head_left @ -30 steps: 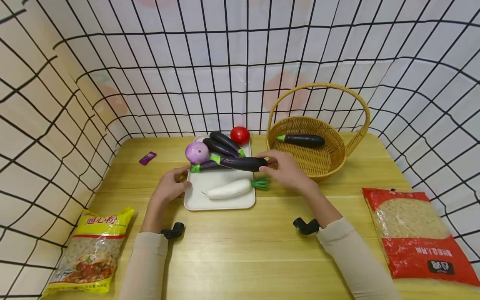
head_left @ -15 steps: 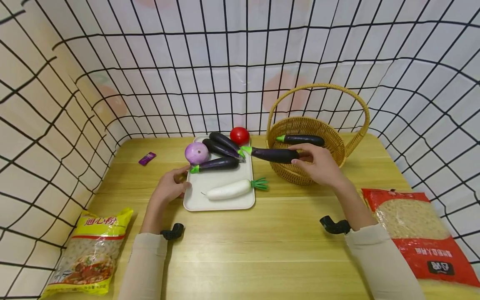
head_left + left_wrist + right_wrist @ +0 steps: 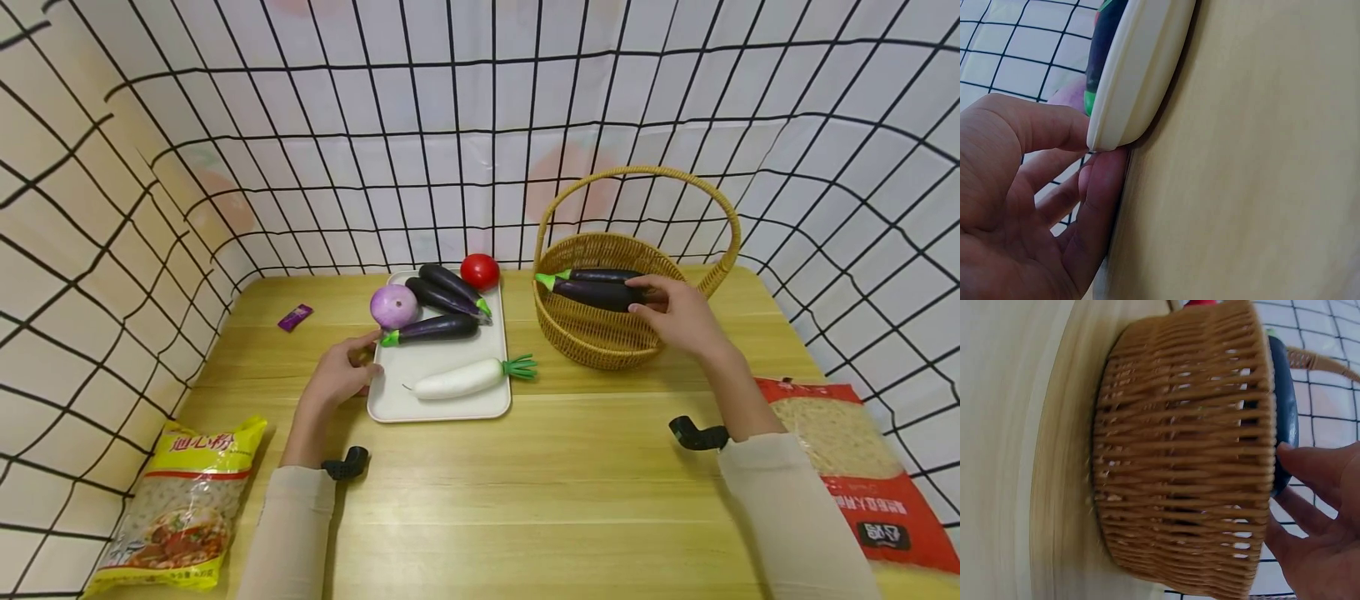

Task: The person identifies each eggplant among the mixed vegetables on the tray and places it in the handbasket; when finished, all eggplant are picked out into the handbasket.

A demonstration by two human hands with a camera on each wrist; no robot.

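In the head view, my right hand holds a dark purple eggplant by its blunt end, green cap pointing left. It is over the opening of the wicker basket, just in front of another eggplant inside. The right wrist view shows the held eggplant behind the basket rim, thumb against it. My left hand grips the left edge of a white tray, its fingertips right at the rim in the left wrist view. On the tray lie several eggplants, a white radish and a purple onion.
A tomato sits at the tray's far right corner. The basket's tall handle arches over it. A yellow pasta bag lies front left, a red bag at right, partly behind the right sleeve. A small purple packet lies left of the tray.
My right hand has carried the eggplant rightward from above the tray to over the basket, beside the eggplant inside. The left hand has stayed at the tray's edge.
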